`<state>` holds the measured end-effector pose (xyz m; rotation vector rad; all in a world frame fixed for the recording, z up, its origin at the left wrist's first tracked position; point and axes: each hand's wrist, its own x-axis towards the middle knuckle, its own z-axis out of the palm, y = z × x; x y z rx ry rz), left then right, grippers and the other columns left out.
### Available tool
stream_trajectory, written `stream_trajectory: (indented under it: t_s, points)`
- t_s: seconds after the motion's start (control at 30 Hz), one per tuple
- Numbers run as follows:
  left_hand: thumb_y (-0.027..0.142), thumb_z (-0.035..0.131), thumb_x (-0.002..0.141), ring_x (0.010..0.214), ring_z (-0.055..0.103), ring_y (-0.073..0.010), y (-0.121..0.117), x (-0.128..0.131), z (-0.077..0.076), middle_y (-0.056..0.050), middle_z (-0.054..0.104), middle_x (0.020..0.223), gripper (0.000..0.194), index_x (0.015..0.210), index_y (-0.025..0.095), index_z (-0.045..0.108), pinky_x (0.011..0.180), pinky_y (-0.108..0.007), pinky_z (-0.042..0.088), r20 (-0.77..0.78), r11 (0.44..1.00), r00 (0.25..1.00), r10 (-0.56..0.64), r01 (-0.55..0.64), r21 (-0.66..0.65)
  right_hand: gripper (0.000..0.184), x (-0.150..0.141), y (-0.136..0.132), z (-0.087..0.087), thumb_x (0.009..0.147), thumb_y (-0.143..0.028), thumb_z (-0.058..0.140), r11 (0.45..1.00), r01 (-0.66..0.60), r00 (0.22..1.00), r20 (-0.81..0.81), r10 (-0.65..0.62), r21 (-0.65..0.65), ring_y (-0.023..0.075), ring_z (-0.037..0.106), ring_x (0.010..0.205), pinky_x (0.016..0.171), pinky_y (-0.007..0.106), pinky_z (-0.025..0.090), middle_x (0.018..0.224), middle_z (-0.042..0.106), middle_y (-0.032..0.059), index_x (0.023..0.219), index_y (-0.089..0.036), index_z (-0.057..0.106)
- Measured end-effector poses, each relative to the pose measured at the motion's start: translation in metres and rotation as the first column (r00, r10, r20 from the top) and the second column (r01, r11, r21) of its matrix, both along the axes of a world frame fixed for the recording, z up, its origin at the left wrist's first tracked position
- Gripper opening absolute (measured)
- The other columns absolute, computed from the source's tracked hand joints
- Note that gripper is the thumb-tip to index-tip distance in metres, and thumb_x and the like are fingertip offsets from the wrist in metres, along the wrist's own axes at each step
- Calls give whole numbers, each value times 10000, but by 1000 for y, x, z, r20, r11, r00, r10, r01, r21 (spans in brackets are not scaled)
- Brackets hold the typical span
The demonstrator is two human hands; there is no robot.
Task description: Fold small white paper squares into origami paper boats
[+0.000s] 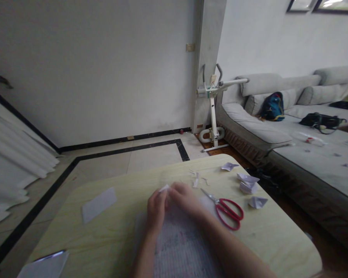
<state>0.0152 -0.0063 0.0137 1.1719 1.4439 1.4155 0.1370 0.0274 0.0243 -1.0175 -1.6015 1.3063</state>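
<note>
Both hands meet over the near middle of the table, pinching a small piece of white paper (164,188). My left hand (156,206) has its fingers closed on the paper's left side. My right hand (183,197) grips it from the right, and most of the piece is hidden by the fingers. Beneath my forearms lies a large lined sheet (181,247) with writing on it. To the right of my right hand rest scissors with red handles (228,212), blades pointing away to the left. Thin paper scraps (196,180) are scattered just beyond my right hand.
Several folded paper shapes (258,202) sit along the table's right side. A white paper rectangle (99,204) lies at left, and a pale flat object with a dark pen-like strip (46,262) at the near left corner. Beyond the table (278,239) stand a grey sofa (255,133) and exercise equipment (213,112).
</note>
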Motion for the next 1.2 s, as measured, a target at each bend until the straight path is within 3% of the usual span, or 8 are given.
stream_trajectory:
  t_s: [0.23, 0.37, 0.53, 0.8, 1.0, 1.2]
  points:
    - [403, 481, 790, 423, 356, -86, -3, 3, 5, 59, 349, 432, 372, 504, 194, 368, 415, -193, 293, -24, 1000, 1000, -12, 11, -26, 294, 2, -1, 4, 815, -363, 528, 998, -49, 996, -71, 46, -47, 102, 454, 569, 541, 212, 366, 583, 484, -27, 608, -154, 519]
    - [393, 478, 788, 401, 355, -88, -1, 2, 5, 56, 355, 410, 379, 484, 196, 366, 402, -201, 288, 4, 999, 1000, 0, 0, -38, 252, -1, -3, 6, 791, -311, 546, 998, -8, 996, -84, 3, -55, 104, 465, 567, 539, 210, 369, 569, 499, -27, 590, -161, 512]
    - [372, 469, 798, 406, 374, -91, 1, 0, 5, 50, 377, 410, 386, 470, 192, 375, 422, -204, 305, -9, 999, 999, 32, -33, -35, 223, -4, -6, 10, 791, -258, 512, 997, -64, 990, -130, 58, -45, 110, 498, 557, 545, 215, 383, 555, 536, -21, 587, -169, 517]
    - [360, 470, 800, 440, 392, -95, 1, 0, 5, 47, 400, 441, 363, 490, 187, 398, 447, -203, 319, -32, 999, 999, -37, 37, -16, 169, -1, -4, 6, 731, -180, 481, 983, -97, 981, -182, 68, -158, 94, 448, 506, 507, 202, 358, 509, 478, -42, 563, -170, 476]
    - [365, 490, 803, 437, 397, -92, 0, 0, 3, 44, 406, 440, 368, 492, 179, 421, 446, -201, 321, 54, 999, 998, -31, 32, -18, 208, -1, -3, 7, 759, -243, 507, 990, -36, 989, -146, 15, -139, 90, 416, 516, 495, 199, 335, 531, 453, -46, 568, -174, 465]
    - [388, 506, 801, 445, 398, -93, 1, 0, 1, 44, 409, 458, 363, 515, 176, 432, 441, -204, 306, 75, 998, 996, -51, 53, -26, 240, -2, -5, 11, 782, -286, 493, 978, -123, 979, -181, 92, -170, 111, 488, 544, 537, 220, 373, 537, 527, -18, 569, -175, 486]
